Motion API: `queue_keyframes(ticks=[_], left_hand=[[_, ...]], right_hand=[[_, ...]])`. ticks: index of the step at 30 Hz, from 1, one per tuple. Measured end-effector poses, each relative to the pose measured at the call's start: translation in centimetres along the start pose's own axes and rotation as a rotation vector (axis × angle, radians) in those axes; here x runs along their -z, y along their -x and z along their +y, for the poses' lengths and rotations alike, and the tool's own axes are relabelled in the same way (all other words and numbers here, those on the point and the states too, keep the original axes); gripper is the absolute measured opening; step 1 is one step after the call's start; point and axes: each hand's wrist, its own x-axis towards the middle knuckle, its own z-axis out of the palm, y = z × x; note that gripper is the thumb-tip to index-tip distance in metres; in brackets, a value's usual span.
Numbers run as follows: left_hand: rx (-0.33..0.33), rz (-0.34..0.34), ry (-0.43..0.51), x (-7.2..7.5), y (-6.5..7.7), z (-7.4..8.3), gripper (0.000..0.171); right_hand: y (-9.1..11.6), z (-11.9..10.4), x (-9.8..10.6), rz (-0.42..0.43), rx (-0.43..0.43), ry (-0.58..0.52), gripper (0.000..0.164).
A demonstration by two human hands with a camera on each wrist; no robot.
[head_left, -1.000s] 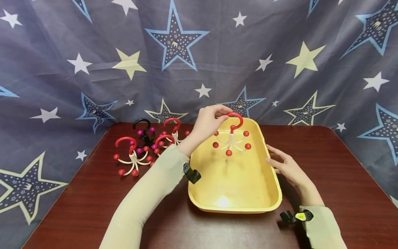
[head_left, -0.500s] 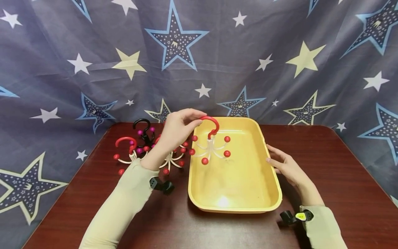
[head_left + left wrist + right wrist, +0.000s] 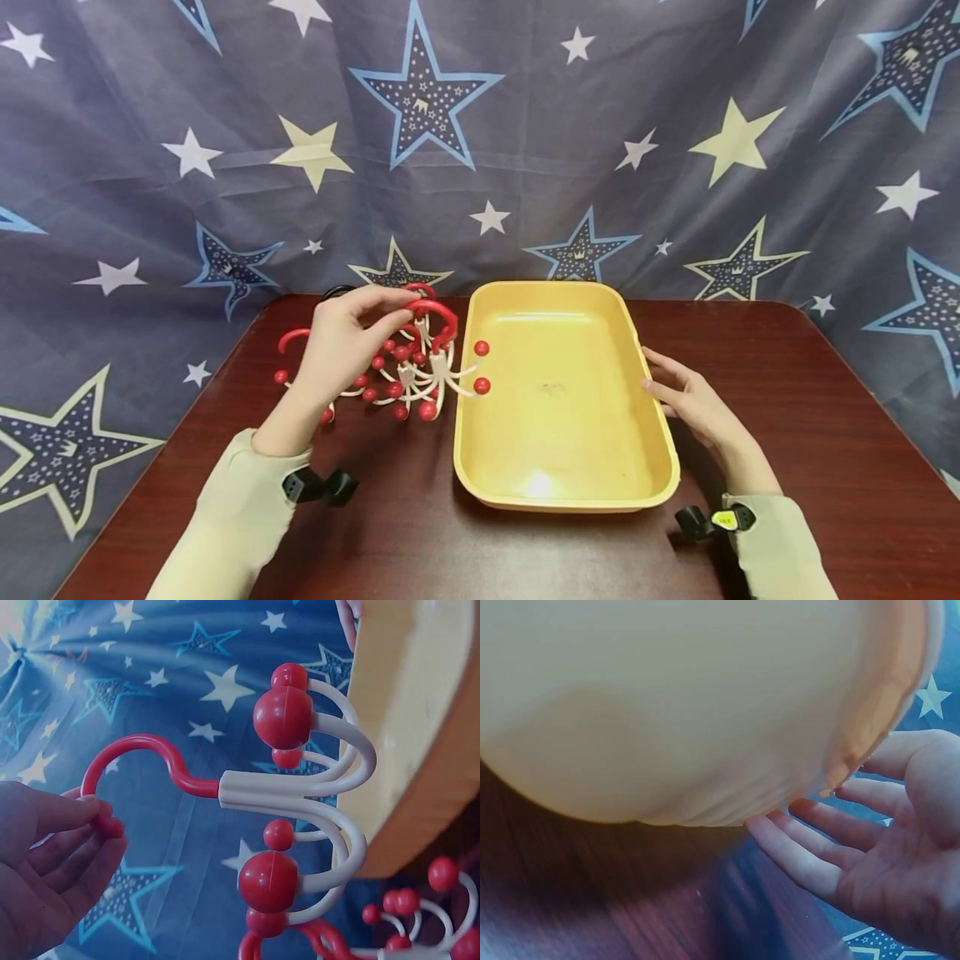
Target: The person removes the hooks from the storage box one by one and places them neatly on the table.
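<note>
My left hand (image 3: pixel 339 346) pinches the end of the red hook of a multi-arm hanger (image 3: pixel 438 367). The hanger has white curved arms tipped with red balls; in the left wrist view its white stem (image 3: pixel 262 789) shows whole. It hangs at the left edge of a yellow tray (image 3: pixel 562 442), overlapping other hangers in the head view. My right hand (image 3: pixel 693 404) rests its nearly straight fingertips against the tray's right side. In the right wrist view, those fingers (image 3: pixel 802 859) lie along the tray's outer wall (image 3: pixel 705 750).
Left of the tray stand similar red-and-white hangers, one close behind the held one (image 3: pixel 406 375), another farther back (image 3: pixel 422 327). A third hanger (image 3: pixel 294 337) and a black hook (image 3: pixel 337 291) are partly hidden by the left hand. A starry cloth (image 3: pixel 495 125) hangs behind the table (image 3: pixel 787 375).
My left hand has carried the hanger leftward from over the tray to its left edge, beside the other hangers, and slightly lower. The right hand and tray have stayed put.
</note>
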Motion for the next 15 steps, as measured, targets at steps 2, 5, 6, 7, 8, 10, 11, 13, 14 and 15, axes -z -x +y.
queue_keyframes(ticks=[2,5,6,7,8,10,11,13,14,15], left_hand=[[-0.002,0.01,-0.019,0.6,0.6,-0.5,0.02],[0.005,0.037,-0.066,1.5,1.6,-1.0,0.019],[0.011,0.048,-0.083,1.8,2.0,-1.1,0.019],[0.02,0.056,-0.102,2.1,2.3,-1.3,0.018],[0.031,0.065,-0.121,2.4,2.6,-1.5,0.018],[0.055,0.078,-0.156,2.9,3.3,-1.8,0.018],[0.061,0.083,-0.172,3.1,3.6,-2.0,0.018],[0.074,0.092,-0.193,3.6,4.2,-2.4,0.018],[0.077,0.093,-0.199,3.8,4.5,-2.6,0.018],[0.082,0.094,-0.202,4.0,4.7,-2.9,0.018]], right_hand=[[0.0,0.0,0.0,-0.003,0.001,-0.001,0.062],[0.0,0.0,0.1,-0.004,-0.001,0.001,0.062],[0.0,0.0,0.1,-0.005,-0.002,0.002,0.062],[0.0,0.0,0.1,-0.002,-0.004,0.002,0.062],[0.0,0.0,0.1,-0.002,-0.006,0.002,0.062],[0.0,0.0,0.1,0.001,-0.009,0.003,0.062],[0.0,0.0,0.1,0.002,-0.009,0.004,0.062],[0.0,0.0,0.1,0.002,-0.01,0.003,0.062],[0.0,0.0,0.0,0.001,-0.008,0.004,0.062],[0.0,0.0,0.0,0.001,-0.009,0.003,0.062]])
